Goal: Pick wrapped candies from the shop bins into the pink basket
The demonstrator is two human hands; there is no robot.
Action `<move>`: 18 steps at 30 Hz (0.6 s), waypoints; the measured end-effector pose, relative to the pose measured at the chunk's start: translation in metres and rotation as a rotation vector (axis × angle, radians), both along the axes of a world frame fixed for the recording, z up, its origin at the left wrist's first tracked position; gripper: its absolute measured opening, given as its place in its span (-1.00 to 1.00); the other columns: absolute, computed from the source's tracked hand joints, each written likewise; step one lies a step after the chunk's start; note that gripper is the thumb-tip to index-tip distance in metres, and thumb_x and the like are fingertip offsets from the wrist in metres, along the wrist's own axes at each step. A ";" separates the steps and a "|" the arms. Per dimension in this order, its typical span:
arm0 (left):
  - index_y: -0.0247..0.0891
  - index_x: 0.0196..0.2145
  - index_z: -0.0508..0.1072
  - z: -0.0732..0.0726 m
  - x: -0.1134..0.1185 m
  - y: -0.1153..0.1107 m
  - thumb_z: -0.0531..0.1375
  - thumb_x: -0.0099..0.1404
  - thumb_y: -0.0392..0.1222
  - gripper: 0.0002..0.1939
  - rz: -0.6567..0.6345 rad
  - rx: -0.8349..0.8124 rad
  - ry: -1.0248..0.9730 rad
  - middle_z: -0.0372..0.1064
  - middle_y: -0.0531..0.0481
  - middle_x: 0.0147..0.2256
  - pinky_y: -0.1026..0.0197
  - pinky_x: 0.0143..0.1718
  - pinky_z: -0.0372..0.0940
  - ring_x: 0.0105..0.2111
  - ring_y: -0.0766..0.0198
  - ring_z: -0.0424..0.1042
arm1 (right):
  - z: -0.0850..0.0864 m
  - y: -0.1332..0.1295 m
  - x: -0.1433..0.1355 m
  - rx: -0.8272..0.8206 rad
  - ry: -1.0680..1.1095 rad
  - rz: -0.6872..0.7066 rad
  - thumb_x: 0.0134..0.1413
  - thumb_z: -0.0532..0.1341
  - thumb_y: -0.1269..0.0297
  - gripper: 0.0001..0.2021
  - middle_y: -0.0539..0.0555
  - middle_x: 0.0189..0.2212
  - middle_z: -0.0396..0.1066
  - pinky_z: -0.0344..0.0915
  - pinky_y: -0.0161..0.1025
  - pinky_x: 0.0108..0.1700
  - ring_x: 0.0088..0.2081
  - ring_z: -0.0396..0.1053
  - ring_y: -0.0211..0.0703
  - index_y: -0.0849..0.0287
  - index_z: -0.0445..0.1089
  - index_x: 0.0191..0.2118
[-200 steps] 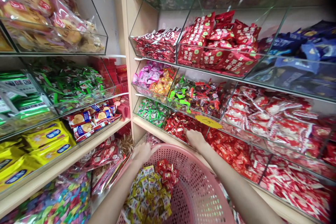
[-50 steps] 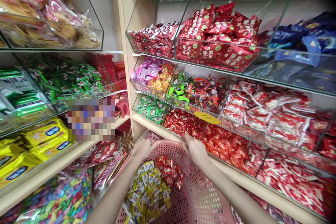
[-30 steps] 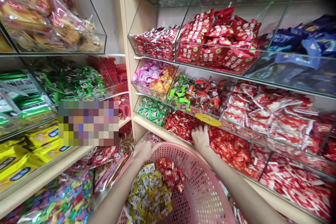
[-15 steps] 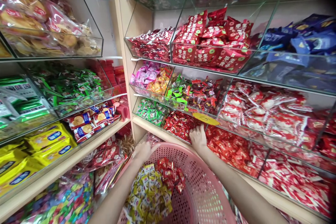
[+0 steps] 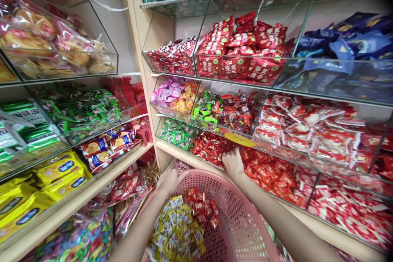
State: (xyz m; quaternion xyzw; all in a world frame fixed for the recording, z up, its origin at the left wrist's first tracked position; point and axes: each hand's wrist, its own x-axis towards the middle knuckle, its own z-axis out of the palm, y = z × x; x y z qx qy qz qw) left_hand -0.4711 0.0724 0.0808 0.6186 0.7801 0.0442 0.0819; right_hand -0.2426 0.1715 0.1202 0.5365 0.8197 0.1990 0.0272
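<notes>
My left hand is closed over the far left rim of a pink plastic basket. Inside the basket lie a heap of yellow-and-white wrapped candies and a smaller pile of red wrapped candies. Past the basket's far rim, my right hand is at the front edge of the lowest bin, beside loose red candies. Its fingers are curled, and whatever they hold is hidden. A yellow oval price tag sits just above this hand.
Glass-fronted bins rise on both sides: green candies, red-and-white packets, red bags and blue bags. Yellow packs lie on the left shelf. A wooden post divides the corner. Colourful candies fill the lower left.
The view has shifted slightly. My left hand stays on the basket rim, and my right hand stays by the red candy bin with its fingers curled.
</notes>
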 end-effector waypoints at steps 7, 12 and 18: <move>-0.32 -0.33 0.47 0.001 0.002 0.001 -0.34 0.15 0.38 -0.17 -0.005 0.013 0.015 0.46 -0.27 -0.31 0.10 -0.24 0.28 -0.24 -0.01 0.44 | 0.000 -0.002 0.003 0.011 0.071 0.030 0.08 -0.05 0.56 -0.69 0.25 -0.36 0.45 -0.32 0.06 0.10 -0.23 0.31 0.02 0.29 0.43 -0.25; -0.30 -0.36 0.47 0.001 0.004 0.002 -0.34 0.16 0.38 -0.18 -0.005 -0.001 0.007 0.46 -0.28 -0.29 0.11 -0.23 0.28 -0.22 0.01 0.44 | 0.016 -0.019 0.003 0.040 0.104 0.104 0.10 -0.06 0.54 -0.71 0.27 -0.31 0.42 -0.25 0.08 0.08 -0.21 0.26 0.02 0.29 0.40 -0.25; -0.31 -0.33 0.46 0.000 0.005 0.002 -0.33 0.14 0.39 -0.18 0.001 -0.001 0.001 0.46 -0.27 -0.29 0.11 -0.24 0.28 -0.22 -0.01 0.44 | 0.038 -0.047 -0.001 0.002 0.205 0.163 0.12 -0.05 0.50 -0.76 0.21 -0.30 0.37 -0.01 -0.09 -0.05 -0.20 0.22 -0.03 0.23 0.34 -0.24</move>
